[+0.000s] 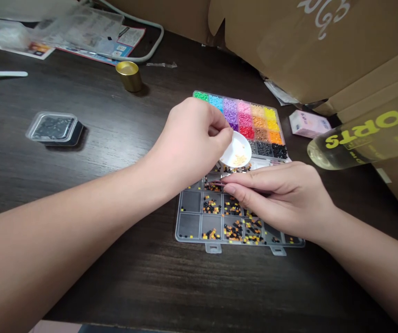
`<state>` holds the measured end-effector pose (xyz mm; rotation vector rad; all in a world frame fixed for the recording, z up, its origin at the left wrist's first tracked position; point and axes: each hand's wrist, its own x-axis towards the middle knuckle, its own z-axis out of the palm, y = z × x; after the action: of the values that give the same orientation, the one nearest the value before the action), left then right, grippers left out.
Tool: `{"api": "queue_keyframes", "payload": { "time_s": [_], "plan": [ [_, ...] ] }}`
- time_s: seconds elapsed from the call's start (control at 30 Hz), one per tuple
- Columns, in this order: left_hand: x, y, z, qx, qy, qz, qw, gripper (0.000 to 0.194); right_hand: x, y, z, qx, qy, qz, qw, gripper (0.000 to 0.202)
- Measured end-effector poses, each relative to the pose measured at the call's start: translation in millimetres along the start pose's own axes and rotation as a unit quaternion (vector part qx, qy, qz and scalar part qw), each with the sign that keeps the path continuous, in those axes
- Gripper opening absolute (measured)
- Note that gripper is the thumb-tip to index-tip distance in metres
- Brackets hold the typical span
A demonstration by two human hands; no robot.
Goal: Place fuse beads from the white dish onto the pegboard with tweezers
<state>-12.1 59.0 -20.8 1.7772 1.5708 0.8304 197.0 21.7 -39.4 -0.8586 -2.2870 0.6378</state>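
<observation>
Pinched in my left hand [199, 134] is the edge of a small round white dish [237, 150], tilted, with a few pale orange beads [240, 159] on it. My right hand [282, 199] grips a pair of tweezers [216, 183], whose tips point left, just below the dish. Under both hands lies an opened clear bead box [188, 226]. Its near half holds mixed black, orange and yellow beads [233, 230] in several compartments. The far half has beads sorted by colour [245, 119], from green and blue to red, yellow and black. My hands hide part of the box's middle.
On the left stands a small lidded tub [56, 129] of dark pieces, with a gold cup [129, 77] farther back. Papers and plastic bags [81, 34] lie at the back left. Rightward are a pink-white small box [309, 124], a bottle [361, 134] and cardboard [309, 60].
</observation>
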Motion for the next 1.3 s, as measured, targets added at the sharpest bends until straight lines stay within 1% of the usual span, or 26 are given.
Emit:
{"api": "queue_keyframes", "payload": {
  "time_s": [0.17, 0.23, 0.3, 0.37, 0.43, 0.47, 0.53, 0.63, 0.73, 0.8, 0.87, 0.93, 0.97, 1.07, 1.13, 1.3],
  "plan": [
    [1, -1, 0.6, -0.005, -0.002, 0.002, 1.000, 0.018, 1, 1, -1, 0.000, 0.000, -0.003, 1.000, 0.014],
    [2, -2, 0.2, -0.016, -0.001, 0.013, 1.000, 0.018, 0, -2, -3, 0.010, 0.008, -0.004, 1.000, 0.015],
    [1, -3, -0.3, -0.026, -0.004, 0.019, 0.999, 0.018, -1, -6, -4, 0.016, 0.030, 0.009, 0.999, 0.015],
    [1, -3, -0.8, -0.030, -0.006, 0.018, 0.999, 0.018, -3, -10, -5, 0.013, 0.094, 0.041, 0.995, 0.015],
    [1, -2, -1.5, -0.031, -0.012, 0.020, 0.999, 0.018, -5, -12, -5, -0.009, 0.176, 0.074, 0.982, 0.014],
    [1, -1, -2.0, -0.030, -0.017, 0.021, 0.999, 0.018, -6, -12, -4, -0.024, 0.207, 0.083, 0.974, 0.014],
    [2, 1, -3.3, -0.028, -0.026, 0.022, 0.999, 0.018, -8, -11, -4, -0.058, 0.229, 0.095, 0.967, 0.014],
    [2, 2, -5.7, -0.022, -0.036, 0.018, 0.999, 0.019, -13, -11, -6, -0.091, 0.223, 0.092, 0.966, 0.016],
    [1, 4, -6.8, -0.016, -0.042, 0.025, 0.999, 0.019, -17, -14, -11, -0.093, 0.205, 0.054, 0.973, 0.017],
    [1, 5, -6.4, -0.023, -0.038, 0.029, 0.999, 0.018, -19, -16, -15, -0.089, 0.154, 0.018, 0.984, 0.016],
    [0, 6, -5.7, -0.032, -0.034, 0.027, 0.999, 0.017, -20, -17, -18, -0.080, 0.077, -0.025, 0.993, 0.016],
    [0, 7, -5.2, -0.028, -0.033, 0.022, 0.999, 0.018, -21, -17, -17, -0.056, 0.017, -0.062, 0.996, 0.015],
    [-1, 7, -5.0, -0.024, -0.033, 0.022, 0.999, 0.017, -22, -17, -16, -0.039, -0.002, -0.071, 0.997, 0.014],
    [-1, 5, -4.9, -0.015, -0.031, 0.036, 0.999, 0.018, -24, -14, -12, -0.007, -0.015, -0.079, 0.997, 0.011],
    [-2, 4, -4.9, -0.013, -0.028, 0.049, 0.998, 0.020, -25, -14, -11, -0.015, -0.019, -0.082, 0.996, 0.010],
    [-3, 3, -5.0, -0.019, -0.032, 0.053, 0.998, 0.019, -22, -18, -13, -0.040, -0.027, -0.079, 0.996, 0.013]
  ]
}}
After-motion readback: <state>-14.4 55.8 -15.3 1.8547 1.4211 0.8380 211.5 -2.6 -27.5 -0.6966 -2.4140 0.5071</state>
